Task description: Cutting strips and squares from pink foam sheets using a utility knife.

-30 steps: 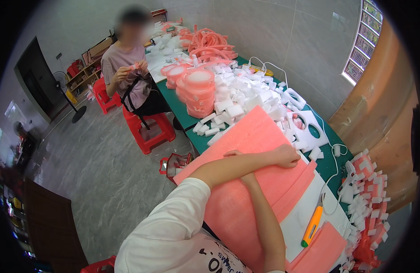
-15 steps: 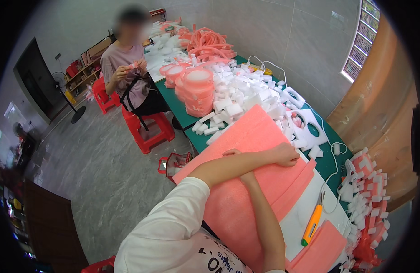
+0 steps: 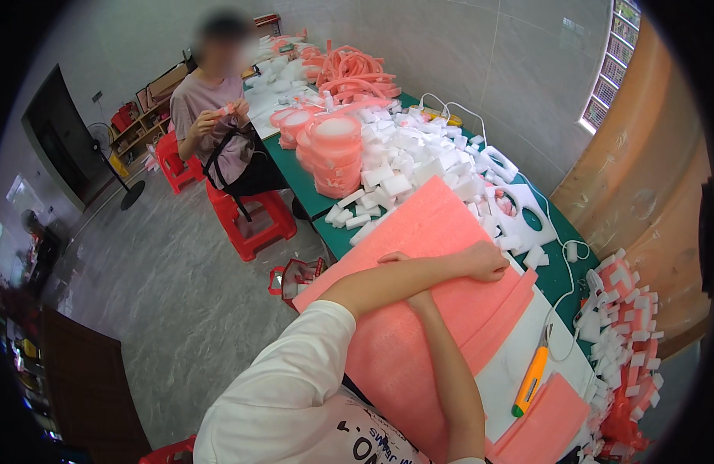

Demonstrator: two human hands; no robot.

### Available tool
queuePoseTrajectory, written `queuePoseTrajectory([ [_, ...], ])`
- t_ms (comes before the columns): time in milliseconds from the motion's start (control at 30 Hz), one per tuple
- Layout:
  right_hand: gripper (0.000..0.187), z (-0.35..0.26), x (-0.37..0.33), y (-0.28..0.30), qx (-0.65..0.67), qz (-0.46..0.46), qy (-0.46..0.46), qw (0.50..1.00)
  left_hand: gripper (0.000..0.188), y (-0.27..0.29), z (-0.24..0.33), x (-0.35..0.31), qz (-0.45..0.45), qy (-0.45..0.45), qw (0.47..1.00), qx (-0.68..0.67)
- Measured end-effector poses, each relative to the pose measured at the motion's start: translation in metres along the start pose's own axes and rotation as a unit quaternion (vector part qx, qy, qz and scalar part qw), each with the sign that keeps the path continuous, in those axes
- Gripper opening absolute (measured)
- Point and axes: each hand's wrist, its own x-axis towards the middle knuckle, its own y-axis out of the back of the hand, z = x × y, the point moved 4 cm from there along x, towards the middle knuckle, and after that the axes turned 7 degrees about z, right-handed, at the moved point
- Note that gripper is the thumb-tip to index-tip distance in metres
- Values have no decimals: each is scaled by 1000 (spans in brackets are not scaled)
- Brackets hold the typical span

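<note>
A large pink foam sheet (image 3: 407, 348) lies over the near part of the table, with cut strips along its right side. My arms cross above it, the left forearm over the right. At the sheet's far right edge my left hand (image 3: 487, 261) rests with its fingers curled closed; whatever they hold is hidden. My right hand (image 3: 394, 257) lies on the sheet, mostly covered by my left forearm, with only a small part showing past it. To the right, an orange-handled cutting tool (image 3: 532, 379) with a cord lies on the white board (image 3: 496, 394), beside smaller pink foam pieces (image 3: 546, 425).
White foam offcuts (image 3: 419, 158) heap on the green table behind the sheet, next to stacked pink foam rings (image 3: 334, 158). A white cord (image 3: 560, 255) runs down the right side. Past the left edge, a co-worker (image 3: 218, 124) sits on a red stool (image 3: 252, 224) holding a pink piece.
</note>
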Motion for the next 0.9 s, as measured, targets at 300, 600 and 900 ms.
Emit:
queuePoseTrajectory([
  [300,21,5,-2,2,22,1,-23,1000,18,-6,-4,0,2,-2,1000,-2],
  [600,14,16,2,-7,-189,34,-4,981,11,64,15,8,50,11,995,-88],
  [900,11,-13,2,-13,-10,60,-100,993,18,371,-87,-60,344,-12,866,362],
])
